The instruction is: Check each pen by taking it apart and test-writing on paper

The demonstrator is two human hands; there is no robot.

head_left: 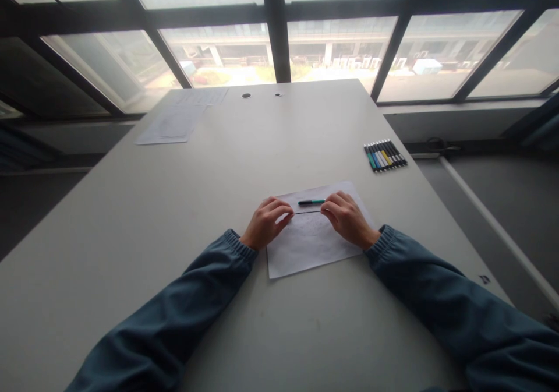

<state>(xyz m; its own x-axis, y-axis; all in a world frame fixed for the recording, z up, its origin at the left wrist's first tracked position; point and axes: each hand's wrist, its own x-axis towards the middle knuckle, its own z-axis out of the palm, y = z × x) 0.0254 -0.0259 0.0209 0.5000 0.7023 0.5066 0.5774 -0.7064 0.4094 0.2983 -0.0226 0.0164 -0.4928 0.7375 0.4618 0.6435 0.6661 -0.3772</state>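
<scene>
A thin dark rod stretches between my two hands, just above or on a sheet of white paper. My left hand pinches its left end between thumb and fingers. At the right end, my right hand closes on it in the same way. Whether it is stiff or a taut cord, I cannot tell. Just beyond it lies a black and green pen, its right tip close to my right fingers. Faint grey marks show on the paper below the rod.
A row of several pens with black, green, blue, white and yellow parts lies near the right edge of the white table. Loose papers lie at the far left. Two small round items sit by the far edge, before the windows.
</scene>
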